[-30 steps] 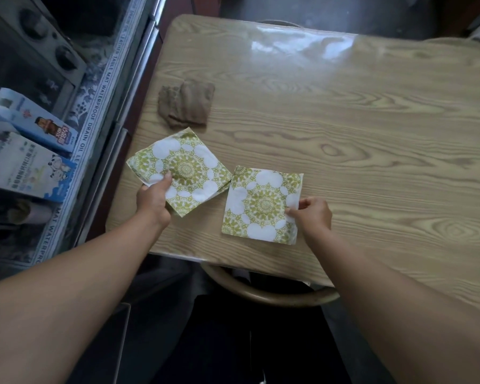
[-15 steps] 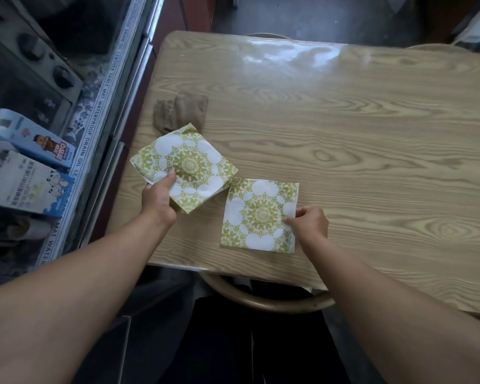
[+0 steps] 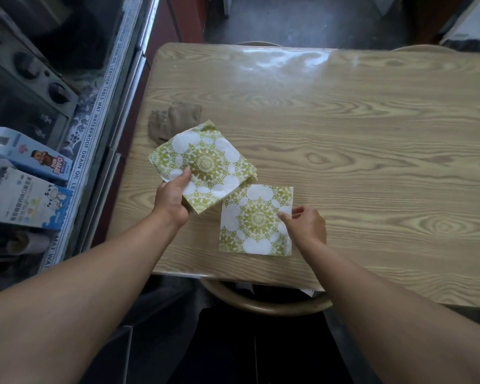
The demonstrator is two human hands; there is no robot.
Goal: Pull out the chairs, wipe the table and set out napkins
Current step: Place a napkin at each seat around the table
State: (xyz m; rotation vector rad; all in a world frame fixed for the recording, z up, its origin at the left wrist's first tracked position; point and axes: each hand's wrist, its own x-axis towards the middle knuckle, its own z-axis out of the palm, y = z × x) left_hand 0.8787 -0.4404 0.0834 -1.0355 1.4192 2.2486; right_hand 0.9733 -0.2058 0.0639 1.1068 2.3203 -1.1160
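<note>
Near the table [image 3: 372, 134] edge, left hand [image 3: 171, 200] grips a napkin stack [image 3: 205, 162], fingers hidden beneath; right hand [image 3: 308, 225] pinches the flat napkin [image 3: 250, 220]; cloth [image 3: 172, 120] partly covered.

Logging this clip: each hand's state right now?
Left hand: grips the napkin stack.
Right hand: pinches the single napkin, flat on the table.

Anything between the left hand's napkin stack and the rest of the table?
Nothing visible. The left hand grips the napkin stack near the left end of the table; the wood to its right is bare. The brown cloth lies behind the stack, the laid napkin at the near edge.
</note>
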